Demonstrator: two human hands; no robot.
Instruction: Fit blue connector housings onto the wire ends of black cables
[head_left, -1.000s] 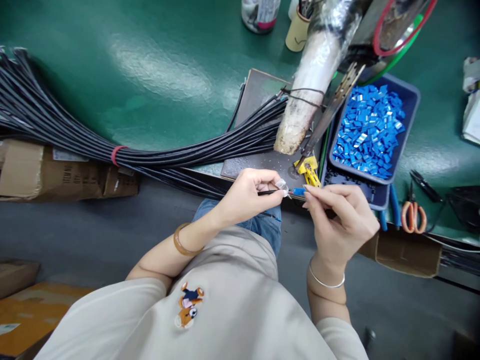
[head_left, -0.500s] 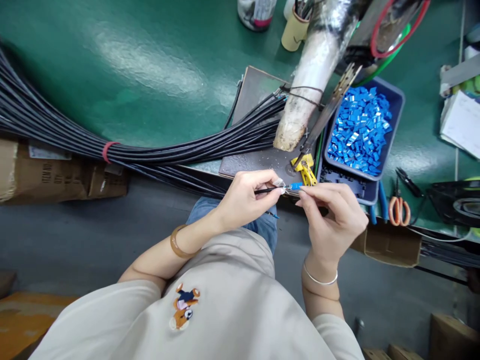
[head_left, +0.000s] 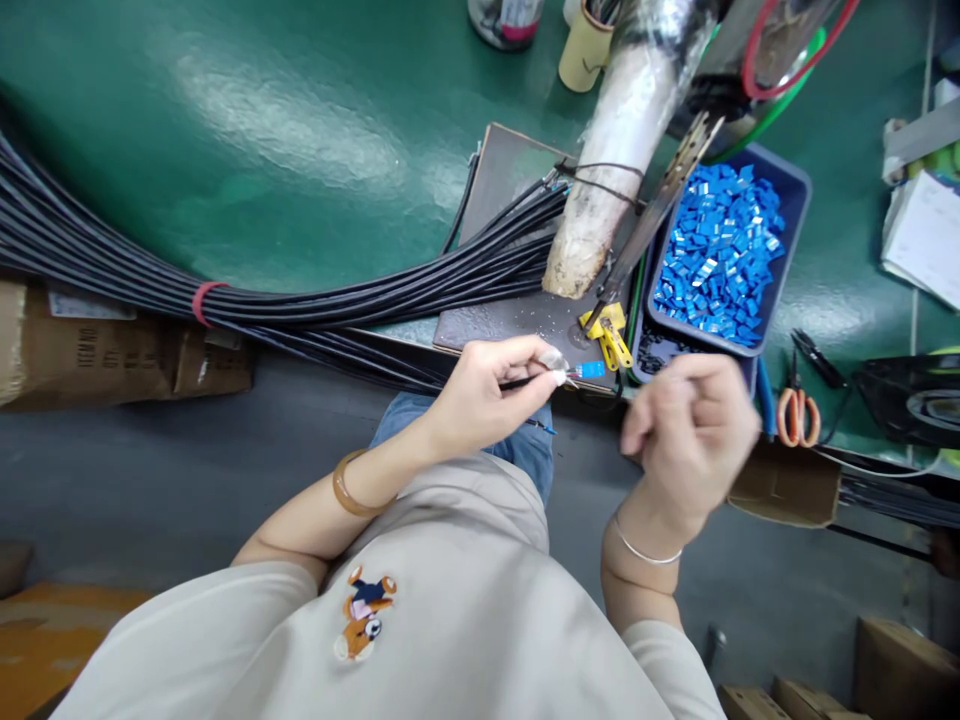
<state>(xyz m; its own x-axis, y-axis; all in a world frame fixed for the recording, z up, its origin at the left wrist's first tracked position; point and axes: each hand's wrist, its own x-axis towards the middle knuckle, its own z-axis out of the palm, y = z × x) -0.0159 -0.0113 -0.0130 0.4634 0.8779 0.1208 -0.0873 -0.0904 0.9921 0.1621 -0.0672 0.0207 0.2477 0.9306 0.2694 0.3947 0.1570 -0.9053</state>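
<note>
My left hand (head_left: 499, 392) pinches a black cable (head_left: 516, 383) near its end, at the front edge of the bench. From the fingertips a small blue plastic connector piece (head_left: 591, 369) sticks out to the right, with thin wires leading into it. My right hand (head_left: 694, 430) is off to the right, apart from the cable. Its fingers look curled but are smeared by motion, so whether they hold anything is hidden. Just behind the connector lies a yellow hand tool (head_left: 611, 335). A blue bin (head_left: 793, 225) full of small blue plastic pieces stands beyond my right hand.
A thick bundle of black cables (head_left: 337, 308), tied with a red band, runs across the bench's left side onto a dark board (head_left: 495, 325). A plastic-wrapped white post (head_left: 604, 185) leans above it. Orange-handled pliers (head_left: 798, 415) lie at right; cardboard boxes (head_left: 112, 350) stand at left.
My right hand has let go of the blue connector piece and moved right, toward the bins. The left hand keeps its hold on the cable in nearly the same place.
</note>
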